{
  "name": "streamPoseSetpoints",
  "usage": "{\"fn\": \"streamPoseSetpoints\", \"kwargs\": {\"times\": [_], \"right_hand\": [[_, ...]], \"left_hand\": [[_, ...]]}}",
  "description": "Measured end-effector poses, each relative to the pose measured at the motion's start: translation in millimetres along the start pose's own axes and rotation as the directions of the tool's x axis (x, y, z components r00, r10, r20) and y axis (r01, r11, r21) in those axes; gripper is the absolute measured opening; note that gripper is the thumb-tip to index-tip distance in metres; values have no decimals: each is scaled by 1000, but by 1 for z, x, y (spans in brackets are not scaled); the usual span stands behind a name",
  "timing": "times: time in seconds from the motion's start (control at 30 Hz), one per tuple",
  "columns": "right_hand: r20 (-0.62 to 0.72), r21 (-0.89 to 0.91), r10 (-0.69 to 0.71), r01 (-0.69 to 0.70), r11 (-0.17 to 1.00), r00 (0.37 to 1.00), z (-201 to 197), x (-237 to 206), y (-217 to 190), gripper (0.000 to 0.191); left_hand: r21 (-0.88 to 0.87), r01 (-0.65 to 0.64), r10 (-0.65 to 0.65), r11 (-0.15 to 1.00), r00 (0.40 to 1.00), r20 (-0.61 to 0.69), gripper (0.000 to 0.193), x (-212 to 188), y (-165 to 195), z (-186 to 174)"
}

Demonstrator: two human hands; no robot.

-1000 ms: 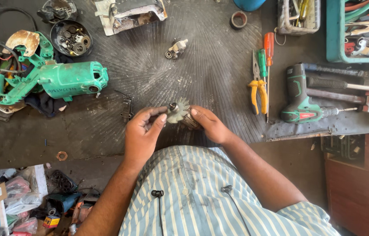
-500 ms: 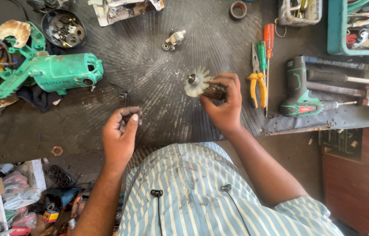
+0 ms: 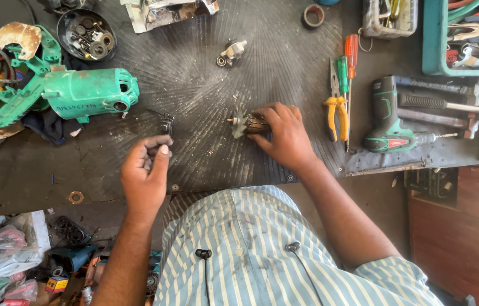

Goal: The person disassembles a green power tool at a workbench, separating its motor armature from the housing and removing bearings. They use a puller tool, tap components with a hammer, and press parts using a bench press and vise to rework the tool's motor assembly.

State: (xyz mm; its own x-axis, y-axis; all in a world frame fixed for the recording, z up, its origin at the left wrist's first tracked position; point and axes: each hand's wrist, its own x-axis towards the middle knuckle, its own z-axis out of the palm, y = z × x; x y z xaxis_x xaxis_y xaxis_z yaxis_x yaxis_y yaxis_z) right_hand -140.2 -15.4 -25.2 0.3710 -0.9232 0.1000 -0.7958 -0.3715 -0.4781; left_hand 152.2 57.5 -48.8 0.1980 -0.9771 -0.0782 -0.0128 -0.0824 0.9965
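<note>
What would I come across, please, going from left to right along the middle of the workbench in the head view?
Green power-tool housing → small black part → left hand → motor armature with fan → right hand → yellow-handled pliers → green cordless drill.

I count one green tool housing (image 3: 89,93), one cordless drill (image 3: 388,116), two screwdrivers (image 3: 352,56), one pair of yellow-handled pliers (image 3: 336,107), one round parts dish (image 3: 86,34), and one fan-tipped armature (image 3: 248,122) on my worktop (image 3: 205,73).

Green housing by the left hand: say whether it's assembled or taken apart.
Taken apart. The green housing lies open-ended on the mat, while the right hand holds the rotor outside it.
</note>
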Motion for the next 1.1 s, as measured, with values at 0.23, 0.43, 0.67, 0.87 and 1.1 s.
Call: {"fn": "streamPoseSetpoints", "kwargs": {"times": [0.23,0.43,0.67,0.87,1.1], "right_hand": [[8,15,91,-91,996,996,16,6,-23,64],[29,58,52,-54,997,998,15,19,-53,75],[9,49,151,-151,987,988,18,48,-93,93],[21,-6,196,-196,981,980,20,54,-101,88],[65,-22,173,-172,985,983,8,43,-95,90]], "left_hand": [[456,-88,80,886,996,36,35,32,7,-28],[752,-355,222,555,935,278,77,63,8,-45],[743,-327,158,584,944,291,41,88,3,-59],[252,-24,-45,967,963,266,27,92,-4,-58],[-193,114,-66,975,969,239,27,87,-12,-21]]}}
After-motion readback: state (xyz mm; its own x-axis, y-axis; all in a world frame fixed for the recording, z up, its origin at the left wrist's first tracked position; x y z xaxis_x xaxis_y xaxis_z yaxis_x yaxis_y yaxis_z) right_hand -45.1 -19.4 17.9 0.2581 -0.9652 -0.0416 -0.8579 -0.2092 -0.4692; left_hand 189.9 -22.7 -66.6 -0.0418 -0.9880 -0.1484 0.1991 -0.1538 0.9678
